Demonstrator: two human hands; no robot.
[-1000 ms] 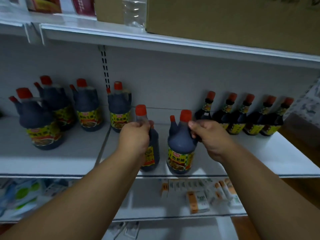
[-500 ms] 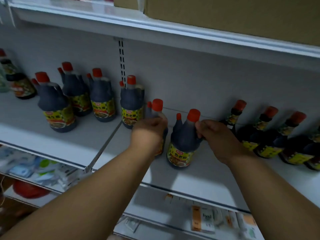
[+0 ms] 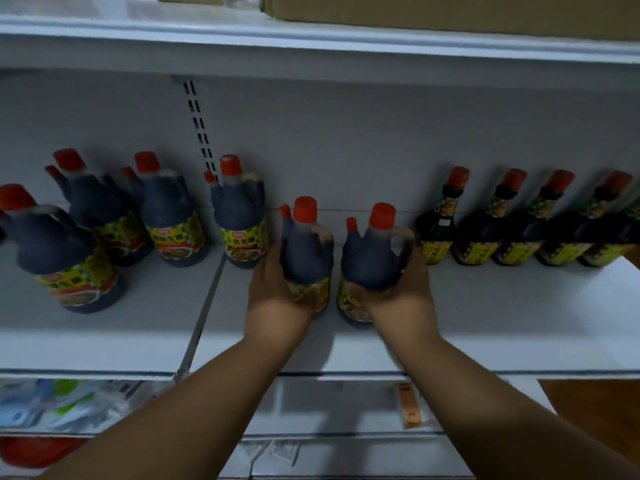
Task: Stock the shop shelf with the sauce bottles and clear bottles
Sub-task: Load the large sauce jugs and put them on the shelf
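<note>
A white metal shop shelf (image 3: pixel 485 323) runs across the view against a pale back panel with a slotted upright (image 3: pixel 199 129); a second shelf board above it carries a brown cardboard box (image 3: pixel 450 10).

At the far left of the shelf stand four dark jug-shaped sauce bottles (image 3: pixel 173 216) with red caps and yellow labels, one of them nearer the front edge than the rest. Just past the seam in the shelf board another jug of the same kind (image 3: pixel 242 220) stands by the back panel.

Next comes the left hand (image 3: pixel 277 292), its grip curled round the lower body of the left held sauce bottle (image 3: pixel 306 247) from the left side, the bottle upright on the shelf. Just beside it, a narrow gap apart, the right held sauce bottle (image 3: pixel 374 258) stands upright too, with the right hand (image 3: pixel 398 292) wrapped round its belly from the right and below, fingers under the handle side.

Further right, along the back panel, a row of slimmer dark bottles with red caps (image 3: pixel 512 226) stands close together.

Below, a lower shelf (image 3: pixel 329 403) holds blurred packets and an orange tag (image 3: pixel 408 405).
</note>
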